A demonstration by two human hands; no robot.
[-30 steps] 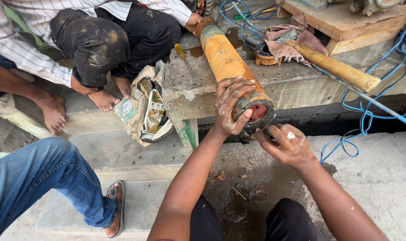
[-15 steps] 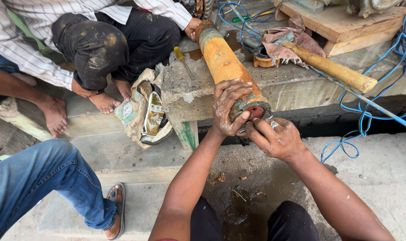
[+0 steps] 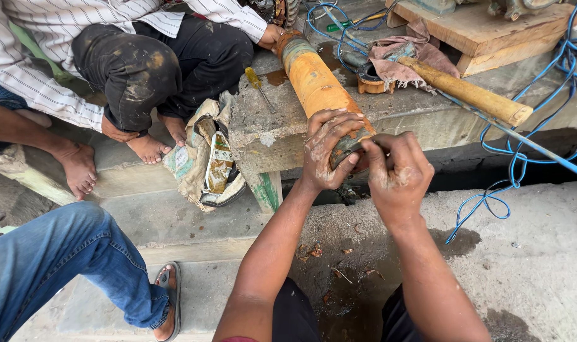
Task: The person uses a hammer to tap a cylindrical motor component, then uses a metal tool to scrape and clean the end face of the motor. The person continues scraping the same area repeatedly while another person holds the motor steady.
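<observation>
A long rusty orange metal cylinder [image 3: 314,76] lies on a worn concrete block [image 3: 263,126], its near end jutting over the edge. My left hand [image 3: 326,149] grips that near end from the left. My right hand [image 3: 396,171] is closed over the end face of the cylinder, fingers curled against it; what they pinch is hidden. Both hands are smeared with grime. Another person's hand [image 3: 270,35] holds the far end of the cylinder.
A squatting person in a striped shirt and dark trousers [image 3: 136,57] sits at the far left. A leg in blue jeans [image 3: 66,266] with a sandal is lower left. A crumpled sack [image 3: 206,158], a yellow screwdriver [image 3: 258,85], a wooden handle [image 3: 466,92], blue cable [image 3: 516,145], wooden pallet [image 3: 491,31].
My right hand has moved up from below the cylinder's end and now covers its open face. My left hand has kept its grip.
</observation>
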